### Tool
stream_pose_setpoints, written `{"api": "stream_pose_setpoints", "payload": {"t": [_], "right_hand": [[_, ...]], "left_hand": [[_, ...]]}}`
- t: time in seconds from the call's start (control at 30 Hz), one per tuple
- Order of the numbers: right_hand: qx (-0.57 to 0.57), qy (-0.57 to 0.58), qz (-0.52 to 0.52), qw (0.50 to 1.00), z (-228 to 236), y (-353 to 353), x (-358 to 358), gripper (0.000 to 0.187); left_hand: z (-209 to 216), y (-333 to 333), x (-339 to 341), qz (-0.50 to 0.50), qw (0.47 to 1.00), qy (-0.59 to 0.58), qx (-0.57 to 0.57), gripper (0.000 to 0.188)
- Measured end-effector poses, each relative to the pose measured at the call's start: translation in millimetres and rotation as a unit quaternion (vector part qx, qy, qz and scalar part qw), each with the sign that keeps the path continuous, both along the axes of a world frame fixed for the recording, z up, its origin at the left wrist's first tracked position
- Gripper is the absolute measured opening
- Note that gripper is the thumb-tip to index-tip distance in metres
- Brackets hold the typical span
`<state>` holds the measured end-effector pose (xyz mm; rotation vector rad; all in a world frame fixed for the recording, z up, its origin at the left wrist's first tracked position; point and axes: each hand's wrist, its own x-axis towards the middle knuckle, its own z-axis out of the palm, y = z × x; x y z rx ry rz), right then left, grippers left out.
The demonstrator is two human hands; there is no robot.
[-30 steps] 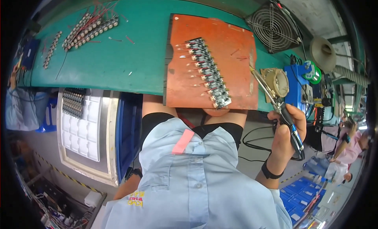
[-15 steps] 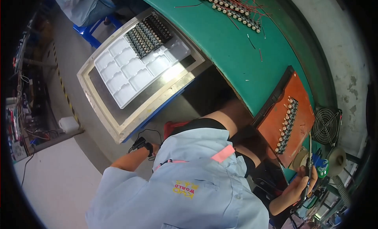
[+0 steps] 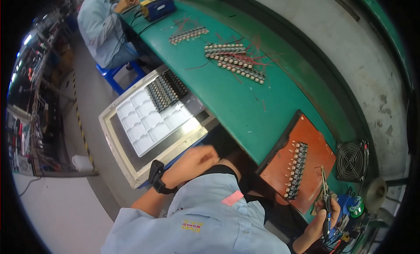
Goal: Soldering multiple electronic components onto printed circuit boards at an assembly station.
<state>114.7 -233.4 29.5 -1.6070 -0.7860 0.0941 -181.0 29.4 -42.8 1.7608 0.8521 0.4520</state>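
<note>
My right hand (image 3: 318,224) is closed around a soldering iron (image 3: 327,202), its metal tip pointing up near the right edge of an orange-brown work plate (image 3: 318,154). A strip of small circuit boards (image 3: 297,168) with round pale parts along one side lies on that plate, left of the iron. My left hand (image 3: 196,163), with a black watch on the wrist, is over my lap beside the framed stand. Its fingers are curled in, and nothing shows in them. A white compartment tray (image 3: 139,145) lies beyond this hand, with rows of board strips (image 3: 164,94) at its far end.
More board strips (image 3: 236,64) with red wires lie on the green bench (image 3: 227,109). A black fan (image 3: 351,161) and a solder spool (image 3: 356,207) stand at the right. A co-worker (image 3: 103,33) sits at the far left on a blue stool (image 3: 114,79). A pale frame (image 3: 114,151) surrounds the tray.
My left hand has risen from beside my hip to over my lap, near the frame. The soldering iron stays in my right hand. The view has shifted, showing more of the far bench and the co-worker.
</note>
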Motion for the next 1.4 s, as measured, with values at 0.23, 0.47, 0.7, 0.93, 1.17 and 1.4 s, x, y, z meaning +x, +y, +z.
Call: {"api": "stream_pose_setpoints", "payload": {"t": [0.23, 0.47, 0.7, 0.93, 1.17, 1.4], "right_hand": [[-0.027, -0.019, 0.033, 0.999, -5.3, -7.4, 4.5, 0.055], [-0.005, 0.018, 0.030, 0.999, -8.9, -1.3, 4.2, 0.054], [-0.005, 0.057, 0.030, 0.998, -11.1, -2.4, 4.7, 0.052], [0.018, 0.057, 0.038, 0.997, -7.9, -6.6, 3.8, 0.050], [0.013, 0.069, 0.032, 0.997, -10.6, -14.3, 3.0, 0.049], [0.015, 0.064, 0.042, 0.997, -13.7, -7.8, 3.2, 0.049]], "left_hand": [[32.2, 69.0, 97.5, 0.059, 0.941, -0.007, 0.333, 0.010], [15.7, 134.8, 142.0, 0.047, 0.883, 0.038, 0.465, 0.009], [17.1, 97.0, 168.3, -0.134, 0.924, 0.019, 0.359, 0.009], [9.5, 127.9, 208.2, -0.001, 0.861, 0.006, 0.509, 0.010], [0.4, 100.4, 190.1, -0.064, 0.832, 0.107, 0.541, 0.021], [18.9, 75.2, 133.8, -0.091, 0.937, -0.065, 0.331, 0.020]]}}
